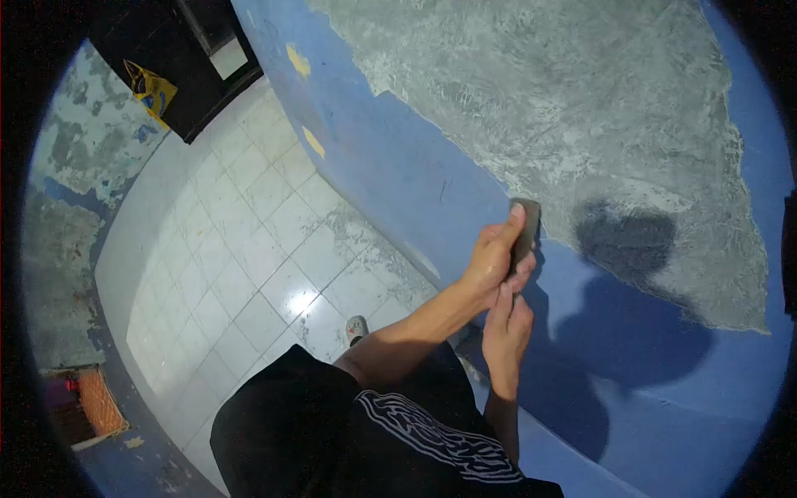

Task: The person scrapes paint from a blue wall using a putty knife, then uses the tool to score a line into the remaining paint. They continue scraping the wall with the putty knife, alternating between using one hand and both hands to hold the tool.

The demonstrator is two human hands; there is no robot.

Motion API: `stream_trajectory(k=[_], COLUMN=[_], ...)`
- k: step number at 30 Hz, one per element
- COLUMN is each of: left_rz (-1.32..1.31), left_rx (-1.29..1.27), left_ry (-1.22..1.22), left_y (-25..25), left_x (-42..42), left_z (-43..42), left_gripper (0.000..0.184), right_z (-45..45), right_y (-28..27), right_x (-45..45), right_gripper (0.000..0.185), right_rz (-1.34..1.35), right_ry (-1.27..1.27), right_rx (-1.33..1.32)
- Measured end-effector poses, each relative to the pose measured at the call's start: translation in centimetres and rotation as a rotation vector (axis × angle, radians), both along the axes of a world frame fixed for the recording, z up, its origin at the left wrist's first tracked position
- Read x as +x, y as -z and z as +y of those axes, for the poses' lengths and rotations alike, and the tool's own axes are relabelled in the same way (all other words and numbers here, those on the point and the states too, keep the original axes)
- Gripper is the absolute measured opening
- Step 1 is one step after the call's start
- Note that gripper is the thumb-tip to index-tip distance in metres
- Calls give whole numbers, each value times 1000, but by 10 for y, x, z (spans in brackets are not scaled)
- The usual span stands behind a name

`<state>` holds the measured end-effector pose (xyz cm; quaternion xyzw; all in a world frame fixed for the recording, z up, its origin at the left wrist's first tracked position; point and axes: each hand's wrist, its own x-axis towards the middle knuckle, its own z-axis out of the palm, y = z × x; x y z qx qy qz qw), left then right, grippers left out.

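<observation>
Held a dark, oblong, slab-like block (pixel 529 226) in the nearer left hand (pixel 491 259), long axis pointing away from the right hand (pixel 507 329), close below with unclear grip, beside the rough grey patch (pixel 573 124) on the blue-painted wall (pixel 452 187).

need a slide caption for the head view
Left hand gripping a dark block, right hand just below, before a blue wall with a rough grey patch

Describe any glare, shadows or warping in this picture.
Head view: bright glare on the white floor tiles; a dark shadow, apparently the wearer's, across the blue wall and grey patch; strong fisheye bowing, with the image fading to black at the corners.
</observation>
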<state>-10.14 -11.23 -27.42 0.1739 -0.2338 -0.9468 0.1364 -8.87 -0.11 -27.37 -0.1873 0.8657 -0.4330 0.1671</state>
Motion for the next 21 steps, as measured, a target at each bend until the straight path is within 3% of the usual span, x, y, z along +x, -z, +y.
stream_trajectory(k=[1, 3, 5, 7, 9, 10, 12, 15, 21], left_rz=[0, -3, 3, 66, -127, -62, -26, 30, -80], left_rx=[8, 10, 1, 4, 61, 88, 101, 102, 50], left_ry=[25, 54, -88, -80, 9, 36, 22, 2, -102], left_y=[-1, -7, -9, -6, -9, -4, -5, -3, 2], left_x=[-1, -4, -9, -8, -5, -5, -5, -4, -10], left_z=[4, 0, -13, -12, -2, 1, -1, -10, -4], left_gripper=[57, 57, 58, 59, 58, 56, 54, 50, 46], right_z=[-1, -1, -10, -9, 7, 11, 18, 7, 18], right_y=[5, 15, 13, 5, 5, 4, 3, 4, 3], right_x=[-3, -6, -13, -14, -6, -2, 6, 1, -4], right_gripper=[40, 43, 43, 42, 39, 39, 34, 30, 29], right_rz=[2, 283, 251, 230, 117, 122, -119, 63, 53], right_ry=[-8, -31, -43, -83, -74, -80, 13, -47, 17], right_rx=[-5, -126, -107, -85, -116, -119, -293, -140, -181])
